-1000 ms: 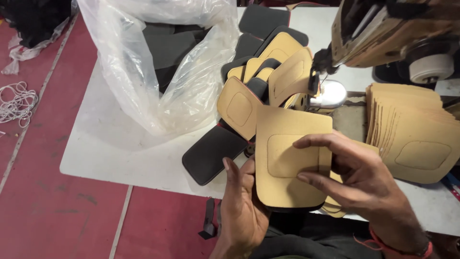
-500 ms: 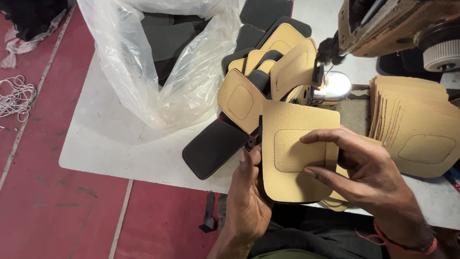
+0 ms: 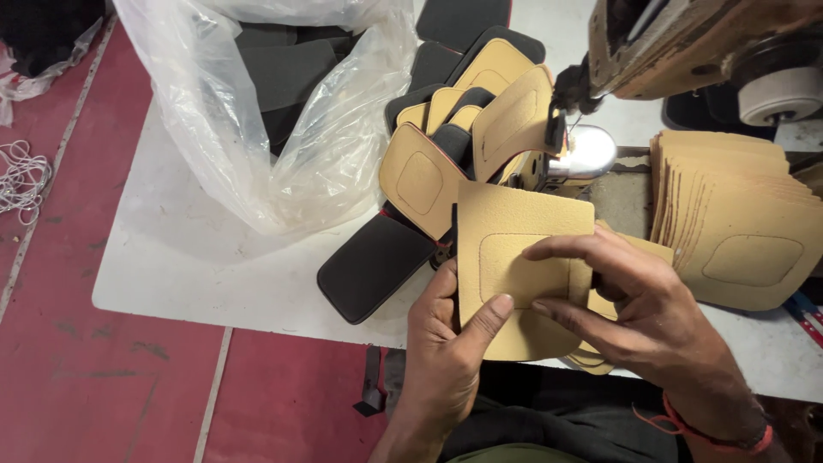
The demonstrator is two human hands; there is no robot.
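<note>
White worktable [image 3: 214, 266] carried the work. Left hand [image 3: 446, 351] and right hand [image 3: 639, 304] both pinched one tan stitched panel [image 3: 514, 257], fingers closed on it, above the table's near edge.

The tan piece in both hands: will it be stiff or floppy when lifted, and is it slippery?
The tan piece probably flexes but keeps its shape: it stands nearly flat between the left hand and right hand. Its matte, suede-like face suggests little slipping. It looks thin like those in the tan stack, so likely light.
</note>
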